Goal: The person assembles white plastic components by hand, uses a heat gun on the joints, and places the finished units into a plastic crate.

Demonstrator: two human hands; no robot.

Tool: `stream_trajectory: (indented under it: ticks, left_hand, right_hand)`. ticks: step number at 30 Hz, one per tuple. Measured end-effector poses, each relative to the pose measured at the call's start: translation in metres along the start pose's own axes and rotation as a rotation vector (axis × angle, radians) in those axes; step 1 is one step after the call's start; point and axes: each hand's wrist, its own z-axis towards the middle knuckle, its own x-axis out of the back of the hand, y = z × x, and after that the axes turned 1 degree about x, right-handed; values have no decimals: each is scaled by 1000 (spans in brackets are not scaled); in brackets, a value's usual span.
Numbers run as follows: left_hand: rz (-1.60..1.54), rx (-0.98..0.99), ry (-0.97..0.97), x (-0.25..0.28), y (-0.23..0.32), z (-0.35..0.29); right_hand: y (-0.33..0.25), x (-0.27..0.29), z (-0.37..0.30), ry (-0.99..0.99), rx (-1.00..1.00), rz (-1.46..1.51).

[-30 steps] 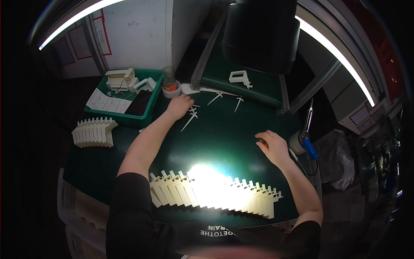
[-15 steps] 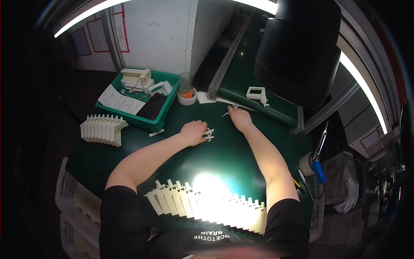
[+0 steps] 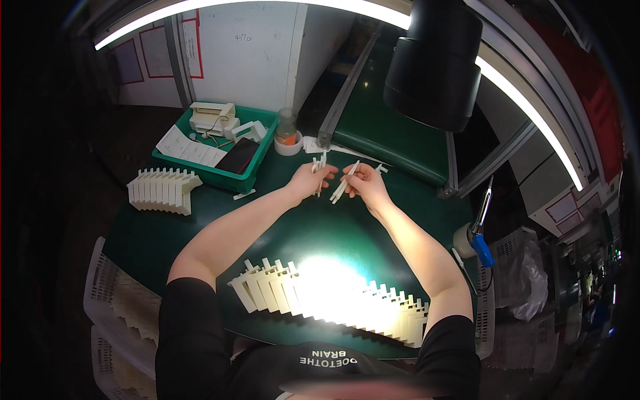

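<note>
My left hand [image 3: 309, 183] is closed around a few slim white plastic pieces [image 3: 319, 162] that stick up past its fingers. Close beside it, my right hand [image 3: 368, 185] pinches a small bundle of thin white plastic strips [image 3: 344, 183], tilted, between thumb and fingers. The two hands are apart, held over the far middle of the green table [image 3: 267, 230]. Another small white piece [image 3: 381, 169] shows just behind my right hand; whether it touches the hand I cannot tell. Nearer me lies a long overlapping row of white plastic housings [image 3: 273, 291], partly washed out by glare.
A green tray [image 3: 248, 180] with white parts, paper and a dark flat object stands back left, beside stacked white housings [image 3: 160, 192]. A jar in a white holder [image 3: 289, 147] stands near the conveyor belt [image 3: 393, 137]. A blue-handled soldering iron [image 3: 483, 248] is at right; a black lamp-like fixture [image 3: 433, 80] hangs above.
My right hand has come back from the conveyor's edge with white strips in it. My left hand has moved up and right toward it. The white frame on the conveyor is gone from view.
</note>
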Motion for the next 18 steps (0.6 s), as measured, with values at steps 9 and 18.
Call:
stream_trajectory:
  ticks: [9,18]
  left_hand:
    - [-453,10,-193,-55,48,-44]
    - [196,-542,-31,-63,118,-160]
  right_hand:
    - [-34,-24,-50,-53,-33,-144]
    - [-126,11,-141,-12,454,-13]
